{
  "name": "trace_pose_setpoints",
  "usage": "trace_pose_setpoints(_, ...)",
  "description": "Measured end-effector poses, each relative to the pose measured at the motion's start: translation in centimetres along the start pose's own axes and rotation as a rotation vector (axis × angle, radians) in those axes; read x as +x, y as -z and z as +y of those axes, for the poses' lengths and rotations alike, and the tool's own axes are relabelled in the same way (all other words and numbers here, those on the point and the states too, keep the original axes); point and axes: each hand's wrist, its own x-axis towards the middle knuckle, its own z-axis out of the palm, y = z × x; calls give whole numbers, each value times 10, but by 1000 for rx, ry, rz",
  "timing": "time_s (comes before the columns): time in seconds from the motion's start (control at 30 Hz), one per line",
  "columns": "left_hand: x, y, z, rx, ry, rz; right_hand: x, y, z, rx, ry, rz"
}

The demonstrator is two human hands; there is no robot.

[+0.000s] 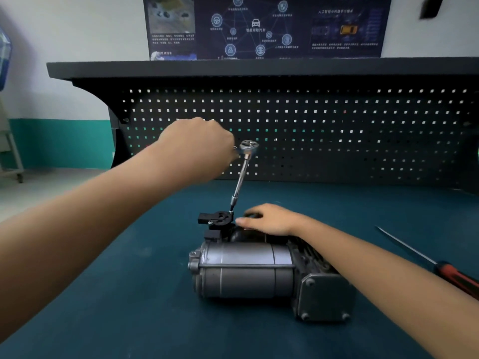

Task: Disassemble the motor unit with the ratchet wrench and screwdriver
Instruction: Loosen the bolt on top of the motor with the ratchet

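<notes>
The grey motor unit (pixel 246 270) lies on its side on the blue-green bench mat (pixel 129 294), with a black plastic fitting (pixel 216 218) on its far top. My left hand (pixel 199 143) grips the handle of the ratchet wrench (pixel 248 147). The wrench's long extension (pixel 239 181) slants down, and its tip sits on a screw at the black fitting. Over the top of the motor unit my right hand (pixel 269 220) rests with its fingers spread flat. The red-and-black screwdriver (pixel 440 268) lies on the mat at the right, apart from both hands.
A black pegboard (pixel 337 136) with a shelf above it stands along the back of the bench. A dark poster (pixel 267 27) hangs on the wall behind. The bench's left edge drops to the floor at the left.
</notes>
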Motion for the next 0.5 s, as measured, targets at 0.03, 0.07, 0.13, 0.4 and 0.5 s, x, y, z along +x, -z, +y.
trace_pose_setpoints(0.03,2,-1,-7,-49,17,-16,0,2,-4,46,36,163)
trace_pose_setpoints(0.07,5,-3,-15,-80,43,-49,1,4,-11,55,71,304)
trace_pose_setpoints(0.13,12,-8,-25,-119,98,-136,6,8,-27,-41,108,435)
trace_pose_setpoints(0.4,13,-18,-24,-188,108,-113,31,1,-57,-252,-49,426)
trace_pose_setpoints(0.5,21,-27,-39,-199,64,-29,33,4,-49,-105,-15,304)
